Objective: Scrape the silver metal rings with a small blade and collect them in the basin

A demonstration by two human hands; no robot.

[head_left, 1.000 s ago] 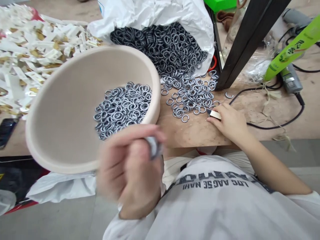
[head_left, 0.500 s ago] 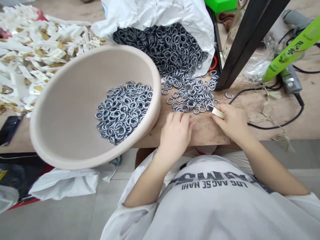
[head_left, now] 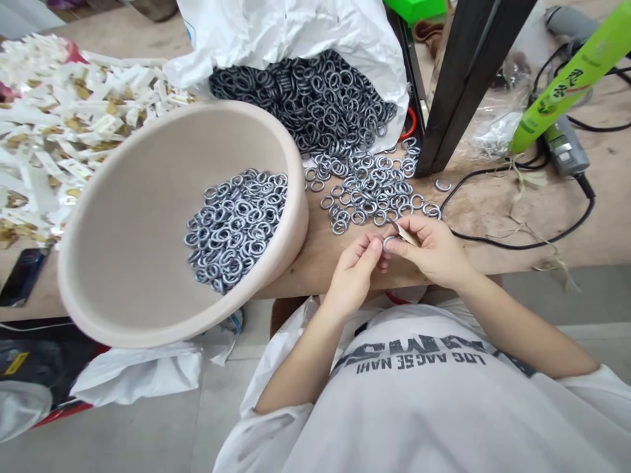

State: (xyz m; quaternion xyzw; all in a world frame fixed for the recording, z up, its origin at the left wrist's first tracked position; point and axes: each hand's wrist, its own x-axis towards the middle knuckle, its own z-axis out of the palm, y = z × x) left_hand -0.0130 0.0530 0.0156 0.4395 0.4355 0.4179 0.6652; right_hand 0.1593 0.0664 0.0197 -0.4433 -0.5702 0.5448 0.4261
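My left hand is closed, pinching a grey metallic ring between thumb and fingertips just above the table's front edge. In my right hand is a small dark-tipped blade with a cream grip, its tip close to the ring. The right thumb lies right beside the ring; whether it touches cannot be made out. Just beyond both hands, a loose pile of similar rings is spread on the wooden table. To the left, a big beige basin contains a heap of rings.
A white sack spills darker rings behind the basin. A black metal post rises at the right, near a cable and a green tube. White and brown pieces and a phone lie left.
My left hand has lifted off the table with a ring in its fingertips. My right hand has moved left with the blade, bringing both hands together. The view has shifted slightly.
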